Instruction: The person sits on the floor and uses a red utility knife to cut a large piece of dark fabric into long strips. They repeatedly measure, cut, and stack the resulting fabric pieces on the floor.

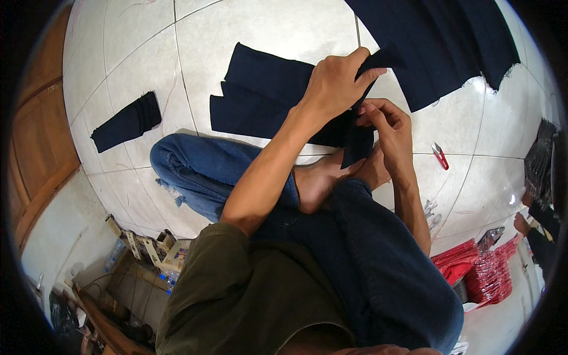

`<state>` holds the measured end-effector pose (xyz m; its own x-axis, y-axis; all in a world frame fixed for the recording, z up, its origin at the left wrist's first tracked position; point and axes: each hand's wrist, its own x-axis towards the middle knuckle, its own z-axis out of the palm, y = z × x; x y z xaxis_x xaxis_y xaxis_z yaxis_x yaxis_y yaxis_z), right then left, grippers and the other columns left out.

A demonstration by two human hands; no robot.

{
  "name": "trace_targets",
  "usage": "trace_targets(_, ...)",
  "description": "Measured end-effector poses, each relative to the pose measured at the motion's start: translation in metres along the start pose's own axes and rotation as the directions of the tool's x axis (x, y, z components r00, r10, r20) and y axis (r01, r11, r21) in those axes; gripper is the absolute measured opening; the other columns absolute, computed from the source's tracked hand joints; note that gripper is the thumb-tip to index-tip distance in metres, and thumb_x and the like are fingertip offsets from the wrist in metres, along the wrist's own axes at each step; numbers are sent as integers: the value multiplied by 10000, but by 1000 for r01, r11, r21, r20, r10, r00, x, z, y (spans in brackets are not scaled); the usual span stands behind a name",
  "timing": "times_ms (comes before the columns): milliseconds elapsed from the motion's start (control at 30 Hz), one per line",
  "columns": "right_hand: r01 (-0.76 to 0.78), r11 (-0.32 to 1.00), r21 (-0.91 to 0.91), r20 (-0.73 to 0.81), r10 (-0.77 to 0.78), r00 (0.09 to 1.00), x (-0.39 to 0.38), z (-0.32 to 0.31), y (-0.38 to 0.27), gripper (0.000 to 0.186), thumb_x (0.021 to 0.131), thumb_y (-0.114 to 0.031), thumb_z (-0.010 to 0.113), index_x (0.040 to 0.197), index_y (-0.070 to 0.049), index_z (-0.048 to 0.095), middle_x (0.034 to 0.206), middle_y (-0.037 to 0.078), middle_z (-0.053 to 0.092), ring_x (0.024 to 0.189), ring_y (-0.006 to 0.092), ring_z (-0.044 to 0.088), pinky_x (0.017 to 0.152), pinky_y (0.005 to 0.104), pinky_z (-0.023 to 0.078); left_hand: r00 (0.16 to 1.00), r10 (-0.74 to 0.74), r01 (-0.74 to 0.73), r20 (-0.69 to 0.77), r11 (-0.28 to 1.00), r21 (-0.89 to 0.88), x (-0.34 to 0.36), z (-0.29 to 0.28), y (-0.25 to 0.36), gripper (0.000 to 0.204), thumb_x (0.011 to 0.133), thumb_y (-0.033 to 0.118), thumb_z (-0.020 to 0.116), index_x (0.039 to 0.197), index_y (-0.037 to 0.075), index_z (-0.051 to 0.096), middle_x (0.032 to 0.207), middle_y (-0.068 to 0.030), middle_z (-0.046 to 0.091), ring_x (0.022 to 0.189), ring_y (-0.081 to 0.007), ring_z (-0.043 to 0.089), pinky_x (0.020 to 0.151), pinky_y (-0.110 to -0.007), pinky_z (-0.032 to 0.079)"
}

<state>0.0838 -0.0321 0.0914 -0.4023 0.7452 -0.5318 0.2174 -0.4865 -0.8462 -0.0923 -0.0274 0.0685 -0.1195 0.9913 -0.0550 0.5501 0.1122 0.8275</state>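
Sitting cross-legged on the tiled floor, I have both hands on a strip of dark navy cloth (359,139) above my bare feet. My left hand (338,83) grips its upper part, with the thumb stretched along it. Lower down and closer to me, my right hand (387,121) pinches the edge between thumb and fingertips. The strip's pointed end hangs down by my ankle. Under my left forearm, flat navy cloth pieces (260,100) with notched left ends lie on the floor. Small red-handled thread snips (440,157) lie to the right of my right hand.
A folded navy cloth stack (127,123) lies at the left. Larger navy cloth (444,50) with frayed edges spreads at the far right. A red plastic-wrapped bundle (491,272) and another person's hand (520,223) are at the right edge. A wooden door (44,130) stands left.
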Motion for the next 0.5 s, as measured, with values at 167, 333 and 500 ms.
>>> trace_targets(167,-37,999,-39,12,38,999,0,-3,3,212,994,-185,684,1024,21,722,915,49,713,841,124,660,806,279,507,995,72,-72,-68,997,2,-1,4,-2,473,967,453,687,1026,-16,662,682,-229,654,585,-355,653,549,-393,475)
trace_targets(333,36,999,8,41,-37,999,2,-2,10,201,1016,-195,669,1029,2,705,916,45,709,841,123,658,797,264,504,1000,25,-25,9,1000,-6,0,-2,4,444,962,435,698,982,-6,647,687,-218,653,574,-356,639,537,-398,462)
trace_targets(500,43,997,70,-9,-43,999,3,1,13,216,1049,-205,617,1059,5,665,940,73,701,883,159,675,828,293,541,999,37,-38,-20,998,-55,0,-1,1,421,962,424,701,961,7,638,708,-215,664,590,-355,655,534,-402,466)
